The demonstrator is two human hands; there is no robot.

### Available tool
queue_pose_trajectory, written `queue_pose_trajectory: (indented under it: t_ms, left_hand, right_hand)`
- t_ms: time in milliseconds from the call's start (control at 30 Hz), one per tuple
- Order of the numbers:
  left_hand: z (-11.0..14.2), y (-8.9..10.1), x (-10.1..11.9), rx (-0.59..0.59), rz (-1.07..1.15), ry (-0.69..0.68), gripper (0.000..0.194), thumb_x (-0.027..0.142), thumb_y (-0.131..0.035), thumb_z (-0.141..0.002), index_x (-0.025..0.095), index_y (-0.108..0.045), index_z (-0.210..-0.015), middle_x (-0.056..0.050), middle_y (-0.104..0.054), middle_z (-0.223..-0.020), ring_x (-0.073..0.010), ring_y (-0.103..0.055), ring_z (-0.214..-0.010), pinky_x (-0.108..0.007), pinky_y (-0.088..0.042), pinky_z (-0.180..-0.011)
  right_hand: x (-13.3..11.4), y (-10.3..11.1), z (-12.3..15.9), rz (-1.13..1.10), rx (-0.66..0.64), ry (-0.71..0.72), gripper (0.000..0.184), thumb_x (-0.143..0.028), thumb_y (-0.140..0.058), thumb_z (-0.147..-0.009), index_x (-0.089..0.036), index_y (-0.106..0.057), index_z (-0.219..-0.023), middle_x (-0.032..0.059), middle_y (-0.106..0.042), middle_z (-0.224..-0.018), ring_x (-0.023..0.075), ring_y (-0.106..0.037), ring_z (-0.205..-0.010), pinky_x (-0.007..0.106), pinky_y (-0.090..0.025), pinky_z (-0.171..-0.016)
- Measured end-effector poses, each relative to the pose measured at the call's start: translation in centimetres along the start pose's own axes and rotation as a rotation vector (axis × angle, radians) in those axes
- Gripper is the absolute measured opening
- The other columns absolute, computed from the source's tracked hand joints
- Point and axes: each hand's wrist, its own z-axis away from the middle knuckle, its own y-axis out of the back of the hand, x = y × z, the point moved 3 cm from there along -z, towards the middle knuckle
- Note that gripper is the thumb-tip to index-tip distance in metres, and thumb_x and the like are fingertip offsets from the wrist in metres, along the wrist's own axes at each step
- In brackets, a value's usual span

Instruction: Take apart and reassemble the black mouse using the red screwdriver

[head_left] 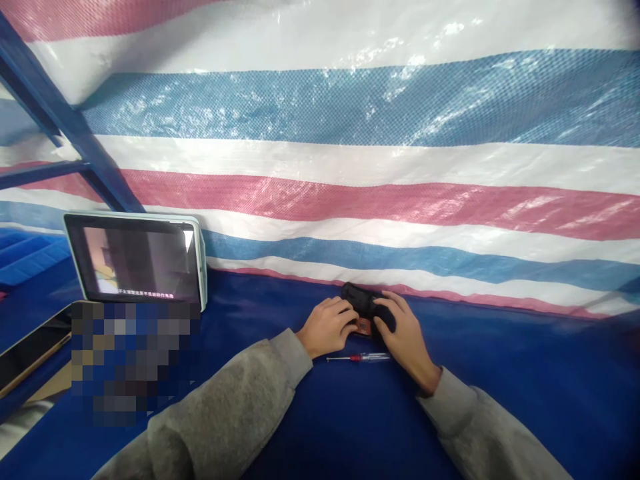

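My left hand (330,325) has its fingers curled against a black device (358,298) lying on the dark blue surface. A small orange-brown part (365,326) shows at the device's near side, between my hands. My right hand (404,333) grips a rounded black piece (385,317) at the right end of the device. Whether that piece is joined to the rest, I cannot tell, as my fingers cover much of both. Just below my hands lies a small screwdriver (358,358) with a clear handle and a red collar, its tip pointing left; neither hand touches it.
A tablet (135,260) in a pale case stands at the left, playing a video. Near it lies a phone (35,343), beside a pixelated patch. Behind the surface hangs a striped plastic sheet (350,200). Blue metal bars (65,123) cross the upper left.
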Motion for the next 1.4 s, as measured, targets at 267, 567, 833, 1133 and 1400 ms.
queue_pose_trajectory:
  t_ms: [267,567,833,1133,1400]
  left_hand:
    - [-0.1,0.5,0.1,0.045,0.064,0.031,0.018,0.033,-0.058,-0.093,0.018,-0.067,-0.097,-0.006,-0.067,-0.095,-0.0205,-0.061,-0.09,-0.035,-0.05,-0.082]
    - [0.1,1.6,-0.1,0.267,0.006,0.046,0.06,0.03,-0.061,-0.092,0.023,-0.036,-0.146,-0.015,-0.039,-0.147,-0.0299,-0.04,-0.135,-0.047,-0.039,-0.107]
    - [0.0,1.4,-0.4,0.255,0.0,0.021,0.062,0.046,-0.063,-0.09,0.024,-0.041,-0.144,-0.013,-0.054,-0.135,-0.0272,-0.05,-0.126,-0.043,-0.043,-0.102]
    - [-0.2,1.3,-0.8,0.181,0.11,0.15,0.061,0.049,-0.073,-0.078,0.022,-0.054,-0.13,-0.009,-0.065,-0.121,-0.0279,-0.058,-0.114,-0.044,-0.041,-0.101]
    - [-0.3,1.1,-1.4,0.009,0.284,0.237,0.062,0.051,-0.073,-0.08,0.025,-0.052,-0.132,-0.005,-0.062,-0.125,-0.0257,-0.053,-0.12,-0.041,-0.036,-0.107]
  right_hand:
    - [-0.3,0.8,-0.4,-0.098,0.056,-0.009,0.018,-0.034,-0.057,-0.089,-0.023,-0.067,-0.099,0.0094,-0.064,-0.115,0.025,-0.06,-0.108,0.046,-0.045,-0.098]
    - [-1.9,2.1,-0.3,-0.329,0.121,-0.05,0.022,-0.039,-0.06,-0.089,-0.022,-0.067,-0.101,0.0058,-0.069,-0.101,0.0215,-0.063,-0.094,0.035,-0.051,-0.08]
    - [-1.6,1.8,-0.4,-0.372,0.074,-0.245,0.035,-0.049,-0.054,-0.09,-0.018,-0.068,-0.097,0.0036,-0.071,-0.08,0.0172,-0.062,-0.064,0.032,-0.053,-0.063]
    - [-2.2,1.8,0.2,0.071,0.008,0.368,0.049,-0.035,-0.064,-0.087,-0.022,-0.054,-0.133,0.0135,-0.056,-0.132,0.0287,-0.053,-0.121,0.048,-0.043,-0.102]
    - [-2.1,1.6,0.3,0.056,-0.056,0.379,0.047,-0.032,-0.061,-0.089,-0.024,-0.05,-0.134,0.0106,-0.062,-0.125,0.0263,-0.057,-0.115,0.044,-0.044,-0.096]
